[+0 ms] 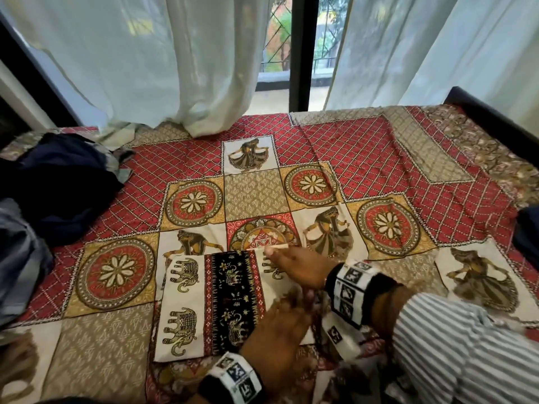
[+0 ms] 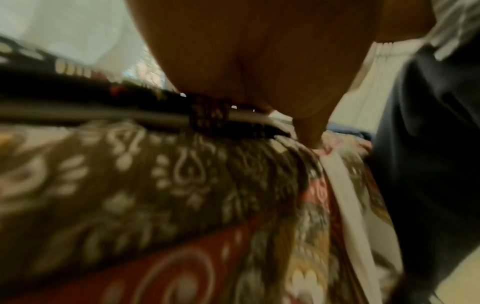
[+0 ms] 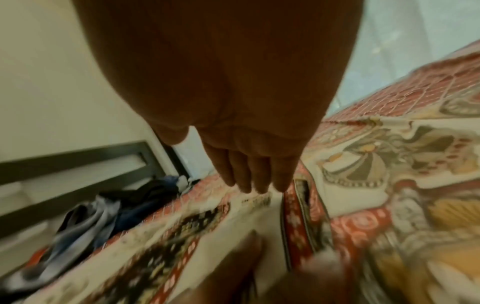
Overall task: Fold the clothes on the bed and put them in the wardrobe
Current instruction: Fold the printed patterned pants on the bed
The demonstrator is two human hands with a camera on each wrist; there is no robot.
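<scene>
Grip, right hand (image 1: 303, 268): fingers straight and flat, pressing the far right part of the folded cloth (image 1: 210, 304); nothing is clasped. The right wrist view confirms extended fingers (image 3: 249, 176) over the cloth.
Grip, left hand (image 1: 277, 325): lies on the near right part of the same cloth. It is blurred in the head view, and the left wrist view shows only the palm and one finger tip. Whether it pinches an edge or only presses cannot be told.
Folded cloth: white with elephant print and a black patterned band down the middle. It lies as a flat rectangle on the bed (image 1: 379, 147), near the front edge, directly before the person.
Unfolded clothes (image 1: 58, 188): a dark blue and grey heap at the left end of the bed, well apart from the folded cloth. A further dark item (image 1: 528, 231) shows at the right edge; its kind cannot be told.
Step in hand: judged to be smoothing or finishing the fold of the elephant cloth.
Done: one piece is folded or nearly so.
Left: the heap at the left is not yet folded. No wardrobe is in view, so all stowing appears outstanding.
Progress: judged early.
</scene>
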